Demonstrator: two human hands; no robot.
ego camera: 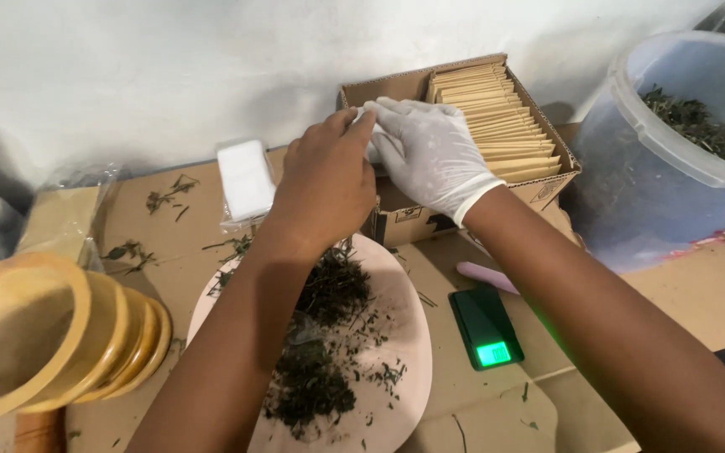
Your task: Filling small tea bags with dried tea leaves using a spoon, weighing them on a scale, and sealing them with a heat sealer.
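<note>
You work on a cardboard-covered table (698, 302) against a white wall (169, 59). The cardboard box (396, 220) at its back edge holds tan envelopes (497, 117). Above it, your bare left hand (325, 180) and gloved right hand (430, 155) pinch together a small white sachet (361, 112). The pink plate (396, 335) and the bucket (673, 159) hold dried leaves (316, 377).

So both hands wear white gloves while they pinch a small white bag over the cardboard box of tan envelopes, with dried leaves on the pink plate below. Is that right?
Not quite. Only the right hand wears a white glove; the left hand is bare, as the head view shows. The rest holds: both pinch a small white bag over the cardboard box of tan envelopes, with dried leaves on the pink plate below.
</note>
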